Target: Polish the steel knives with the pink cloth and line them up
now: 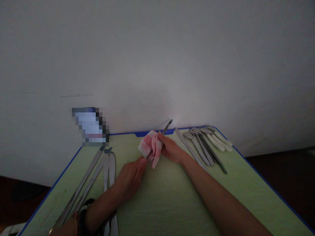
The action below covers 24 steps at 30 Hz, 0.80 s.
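Note:
A slim metal table knife (167, 126) slants up and away over the middle of the table, its tip toward the wall. My left hand (130, 177) is closed around its near end, hiding the handle. A pink and white cloth (149, 144) is folded about the knife's middle. My right hand (172, 149) pinches the cloth against the knife, with the far tip sticking out beyond the fingers. Several long metal knives (112, 167) lie beside my left forearm, partly covered by it. To the right of my right hand lies another knife (187, 144).
Several spoons (198, 147) and white-handled cutlery pieces (216, 141) lie at the table's back right. A phone-like device (88, 124), blurred out, leans on the wall (157, 65) at back left. The green table (159, 209) has a blue edge.

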Motion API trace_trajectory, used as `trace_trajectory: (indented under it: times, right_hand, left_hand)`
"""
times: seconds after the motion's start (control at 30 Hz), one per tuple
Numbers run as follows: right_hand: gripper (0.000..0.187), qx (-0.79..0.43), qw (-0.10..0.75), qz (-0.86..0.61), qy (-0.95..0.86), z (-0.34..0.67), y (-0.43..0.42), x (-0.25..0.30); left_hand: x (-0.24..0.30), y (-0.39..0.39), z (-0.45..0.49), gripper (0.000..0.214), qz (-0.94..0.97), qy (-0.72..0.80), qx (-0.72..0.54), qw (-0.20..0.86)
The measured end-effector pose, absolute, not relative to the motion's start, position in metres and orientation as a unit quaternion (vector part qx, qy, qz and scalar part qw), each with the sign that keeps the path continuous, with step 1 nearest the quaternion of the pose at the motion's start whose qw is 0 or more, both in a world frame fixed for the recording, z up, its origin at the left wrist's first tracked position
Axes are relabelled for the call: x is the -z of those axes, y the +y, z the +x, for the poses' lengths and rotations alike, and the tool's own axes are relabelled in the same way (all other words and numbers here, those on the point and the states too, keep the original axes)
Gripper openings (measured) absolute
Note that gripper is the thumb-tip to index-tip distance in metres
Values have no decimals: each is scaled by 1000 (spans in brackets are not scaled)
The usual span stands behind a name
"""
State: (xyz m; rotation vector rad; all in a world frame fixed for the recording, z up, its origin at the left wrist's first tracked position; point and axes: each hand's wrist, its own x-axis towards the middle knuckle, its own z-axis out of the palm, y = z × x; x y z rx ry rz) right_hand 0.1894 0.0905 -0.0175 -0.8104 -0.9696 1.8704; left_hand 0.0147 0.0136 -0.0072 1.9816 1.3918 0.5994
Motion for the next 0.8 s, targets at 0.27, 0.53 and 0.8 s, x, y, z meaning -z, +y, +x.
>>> trace_trajectory:
  times: [0.27,0.53,0.8]
  right_hand:
    - [30,-814,397,-213,-366,200,82,9]
    - [36,-793,420,-241,-370,194,86,14]
    - [36,-771,465,-259,-351,188,89,17]
  left_hand:
    - [1,13,16,38,766,567,-178,246]
    - [1,13,16,37,784,568,-133,213]
    - [-1,13,19,34,808,573,-29,134]
